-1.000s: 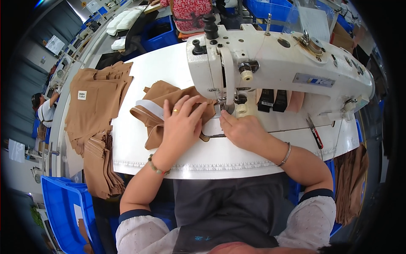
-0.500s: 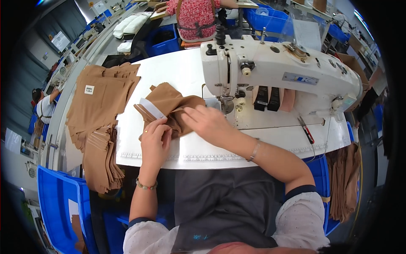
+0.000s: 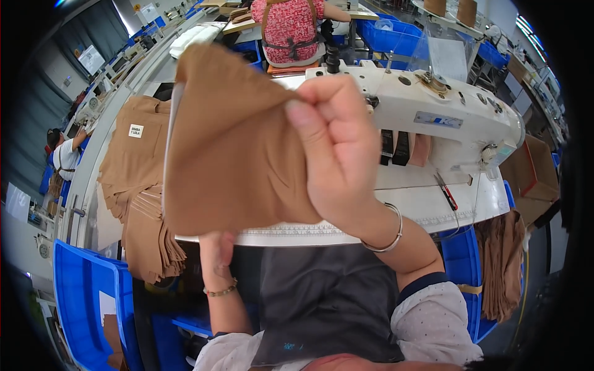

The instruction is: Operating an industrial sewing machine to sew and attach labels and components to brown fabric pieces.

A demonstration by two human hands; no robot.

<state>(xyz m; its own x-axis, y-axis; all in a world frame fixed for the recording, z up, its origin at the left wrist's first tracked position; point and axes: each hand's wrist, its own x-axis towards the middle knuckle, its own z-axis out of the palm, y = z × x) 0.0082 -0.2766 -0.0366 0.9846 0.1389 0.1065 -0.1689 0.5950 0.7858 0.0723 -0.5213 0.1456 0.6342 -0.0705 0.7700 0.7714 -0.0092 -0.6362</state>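
Note:
A brown fabric piece (image 3: 238, 154) is held up close in front of me, spread over the left half of the sewing table, with a pale strip along its left edge. My right hand (image 3: 340, 148) pinches its upper right side between thumb and fingers. Below the cloth's lower edge, my left hand (image 3: 216, 252) shows only in part; the fabric hides its fingers. Behind the raised cloth and right hand stands a white sewing machine (image 3: 470, 105), its needle area hidden. Stacked brown fabric pieces (image 3: 127, 157), the top one bearing a small white label, lie at the left.
Thread snips (image 3: 448, 193) with a red-and-black handle lie on the table at right, near black label bundles (image 3: 401, 149). Blue bins stand at left (image 3: 93, 260) and right, the right side draped with brown pieces (image 3: 498, 266). A person in red (image 3: 288, 28) sits ahead.
The brown piece has risen off the table toward me, lifted and opened out by my right hand. My left hand has dropped lower, partly behind the cloth.

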